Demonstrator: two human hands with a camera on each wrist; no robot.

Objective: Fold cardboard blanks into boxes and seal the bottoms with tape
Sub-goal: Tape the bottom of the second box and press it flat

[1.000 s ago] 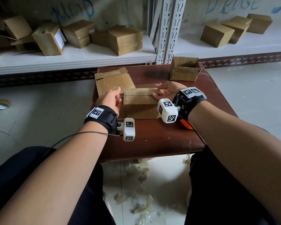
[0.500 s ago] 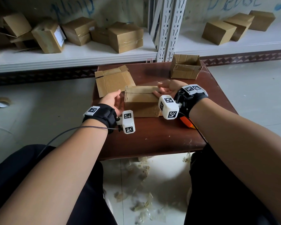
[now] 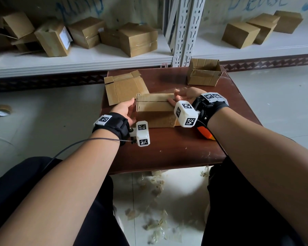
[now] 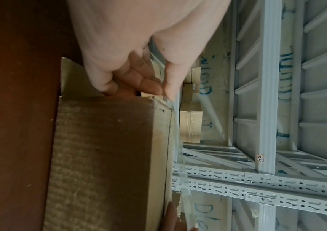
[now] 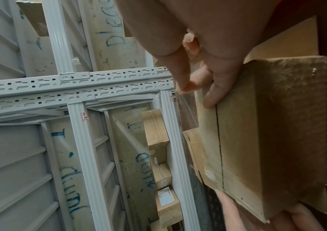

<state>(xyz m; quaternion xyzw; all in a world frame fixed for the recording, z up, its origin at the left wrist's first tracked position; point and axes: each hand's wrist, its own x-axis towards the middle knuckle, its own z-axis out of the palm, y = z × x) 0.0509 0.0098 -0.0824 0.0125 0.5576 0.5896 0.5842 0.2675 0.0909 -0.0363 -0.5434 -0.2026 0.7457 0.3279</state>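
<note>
Box (image 3: 155,110) stands on the bench (image 3: 176,150), centre, closed flaps up, seam running left to right. A strip of clear tape (image 4: 179,156) stretches above that seam. Left hand (image 3: 125,110) pinches one tape end between thumb and fingertips (image 4: 152,89) at the box's left edge; right hand (image 3: 185,96) pinches the other end past the right edge, one finger resting on the flap. Judgement: keep the strip taut, centred over the seam, lower it evenly, then rub from middle outward and fold the ends down the sides. Slack would likely wrinkle. Flat blank (image 3: 124,87) lies just behind; open box (image 3: 203,72) at the far right corner.
</note>
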